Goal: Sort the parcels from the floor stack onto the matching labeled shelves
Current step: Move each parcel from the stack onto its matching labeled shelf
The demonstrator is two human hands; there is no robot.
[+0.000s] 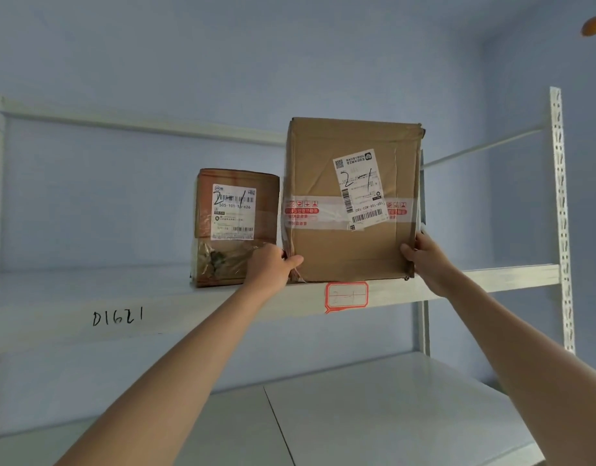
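A tall cardboard parcel stands upright on the upper white shelf, its white label hand-marked "2-1". My left hand grips its lower left corner, thumb on the front face. My right hand grips its lower right corner. Just left of it stands a smaller brown parcel, also marked "2-1"; the two are close together, nearly touching. A red-bordered tag reading "2-1" is stuck on the shelf's front edge right under the tall parcel.
"D1621" is handwritten on the shelf's front edge at the left. A lower white shelf lies beneath. A perforated white upright stands at the right, with bare shelf between it and the tall parcel. A blue wall is behind.
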